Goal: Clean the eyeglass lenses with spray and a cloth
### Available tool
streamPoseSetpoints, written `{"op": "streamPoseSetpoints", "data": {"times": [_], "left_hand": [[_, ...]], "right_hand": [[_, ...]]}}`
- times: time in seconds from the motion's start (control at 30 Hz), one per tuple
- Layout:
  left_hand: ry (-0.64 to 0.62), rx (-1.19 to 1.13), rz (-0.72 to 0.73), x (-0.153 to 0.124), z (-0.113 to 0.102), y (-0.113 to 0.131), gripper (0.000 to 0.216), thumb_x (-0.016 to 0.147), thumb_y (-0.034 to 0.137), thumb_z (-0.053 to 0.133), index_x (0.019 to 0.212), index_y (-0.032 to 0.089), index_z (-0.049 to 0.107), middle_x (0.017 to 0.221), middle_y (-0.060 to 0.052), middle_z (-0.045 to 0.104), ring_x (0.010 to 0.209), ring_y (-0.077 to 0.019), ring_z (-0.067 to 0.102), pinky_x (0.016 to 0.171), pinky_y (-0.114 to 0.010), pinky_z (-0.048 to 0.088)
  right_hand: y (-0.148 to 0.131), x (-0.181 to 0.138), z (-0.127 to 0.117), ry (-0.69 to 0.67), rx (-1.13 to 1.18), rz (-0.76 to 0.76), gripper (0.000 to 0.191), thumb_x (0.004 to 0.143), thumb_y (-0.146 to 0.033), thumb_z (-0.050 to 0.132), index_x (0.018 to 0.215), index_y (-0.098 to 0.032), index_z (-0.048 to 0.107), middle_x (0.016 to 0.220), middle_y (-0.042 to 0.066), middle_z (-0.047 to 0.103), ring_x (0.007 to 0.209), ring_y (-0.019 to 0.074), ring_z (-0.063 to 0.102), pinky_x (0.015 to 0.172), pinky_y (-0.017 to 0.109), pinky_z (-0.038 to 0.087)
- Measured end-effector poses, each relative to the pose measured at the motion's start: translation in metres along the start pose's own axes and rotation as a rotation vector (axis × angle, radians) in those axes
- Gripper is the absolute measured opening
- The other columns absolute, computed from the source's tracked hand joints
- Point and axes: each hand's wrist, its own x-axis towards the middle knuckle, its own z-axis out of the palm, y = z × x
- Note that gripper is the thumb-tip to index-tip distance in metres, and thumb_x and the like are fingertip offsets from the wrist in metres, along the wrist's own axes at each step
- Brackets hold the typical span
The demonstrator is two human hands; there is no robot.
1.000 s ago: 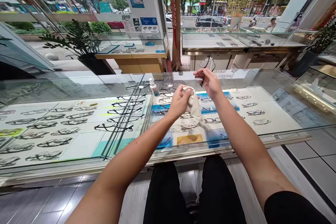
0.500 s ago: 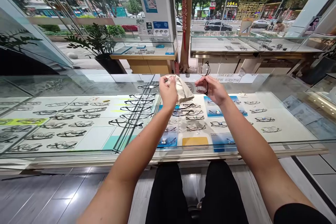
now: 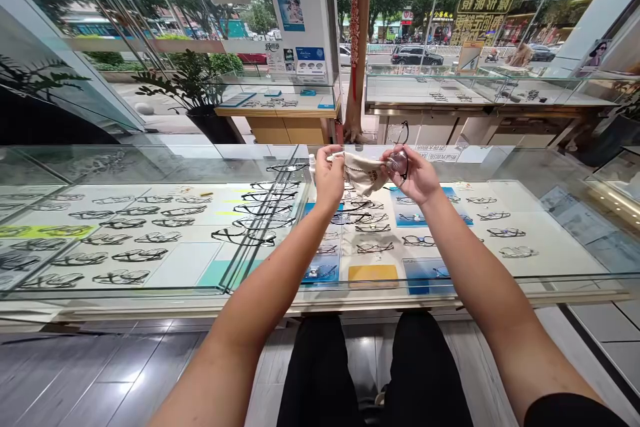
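Observation:
Over the glass counter (image 3: 195, 307), my left hand (image 3: 330, 180) is closed on a cream cloth (image 3: 363, 173), which looks like a soft pouch with dark print. The cloth stretches across to my right hand (image 3: 419, 177). That hand grips a pair of eyeglasses (image 3: 399, 133) with a dark, thin frame and clear lenses, held on end with one lens above the other. The fingertips of my right hand meet the cloth's right end beside the lower lens. Whether they pinch the cloth too, I cannot tell.
Under the counter's glass lie rows of eyeglasses (image 3: 140, 255), blue display cards (image 3: 425, 213) and a yellow card (image 3: 373, 273). Beyond stand another display case (image 3: 280, 107), a potted plant (image 3: 200, 117) and a wooden post (image 3: 357, 47). A person sits at the far right case.
The cloth has been drawn out to the right and now reaches my right hand. My right hand and the eyeglasses have shifted slightly right; my left hand also moved a little right.

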Motion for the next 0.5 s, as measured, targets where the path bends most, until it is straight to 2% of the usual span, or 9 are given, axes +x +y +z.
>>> {"op": "streamPoseSetpoints", "data": {"times": [0.1,0.2,0.3,0.33,0.4,0.5], "left_hand": [[-0.055,0.044,-0.012,0.002,0.0,-0.001,0.024,0.089,0.011,0.061,0.11,0.023,0.066,0.087,-0.001,0.065,0.064,-0.0141,0.053,0.059,-0.026,0.042],[-0.136,0.098,0.054,-0.001,0.0,0.003,0.021,0.084,0.012,0.06,0.1,0.022,0.07,0.094,-0.003,0.073,0.078,-0.0172,0.064,0.069,-0.028,0.05],[-0.242,0.176,0.15,-0.008,0.0,0.011,0.011,0.089,0.024,0.068,0.097,0.021,0.074,0.101,-0.006,0.078,0.094,-0.0209,0.07,0.084,-0.032,0.055],[-0.297,0.198,0.155,-0.011,0.0,0.014,0.013,0.09,0.031,0.072,0.099,0.021,0.076,0.102,-0.007,0.079,0.095,-0.0216,0.071,0.086,-0.033,0.055],[-0.417,0.24,0.131,-0.016,0.001,0.019,0.026,0.089,0.043,0.08,0.102,0.02,0.078,0.1,-0.007,0.079,0.092,-0.0221,0.071,0.084,-0.032,0.053],[-0.53,0.31,0.11,-0.02,0.002,0.02,0.032,0.092,0.051,0.078,0.1,0.02,0.079,0.085,-0.003,0.074,0.08,-0.0205,0.065,0.076,-0.03,0.048]], "right_hand": [[-0.003,0.002,-0.005,0.016,0.043,-0.025,0.018,0.108,-0.037,0.068,0.094,-0.026,0.069,0.099,0.002,0.083,0.103,0.0166,0.08,0.097,0.031,0.07],[-0.006,0.002,-0.006,0.004,0.056,-0.022,0.017,0.107,-0.037,0.069,0.095,-0.026,0.069,0.098,0.001,0.083,0.102,0.016,0.08,0.097,0.029,0.07],[-0.009,0.0,-0.003,-0.009,0.029,-0.015,0.018,0.108,-0.038,0.068,0.094,-0.025,0.069,0.098,0.002,0.083,0.101,0.0159,0.08,0.097,0.028,0.07],[-0.009,-0.001,-0.001,-0.013,0.01,-0.01,0.019,0.108,-0.039,0.069,0.094,-0.025,0.069,0.098,0.002,0.083,0.101,0.0165,0.08,0.097,0.029,0.07],[-0.009,-0.003,0.003,-0.024,-0.038,0.005,0.02,0.107,-0.041,0.07,0.094,-0.026,0.069,0.099,0.002,0.083,0.104,0.0187,0.08,0.099,0.033,0.07],[-0.008,-0.005,0.007,-0.054,-0.119,0.024,0.025,0.106,-0.047,0.071,0.093,-0.026,0.069,0.099,0.003,0.083,0.107,0.0218,0.08,0.102,0.038,0.07]]}}
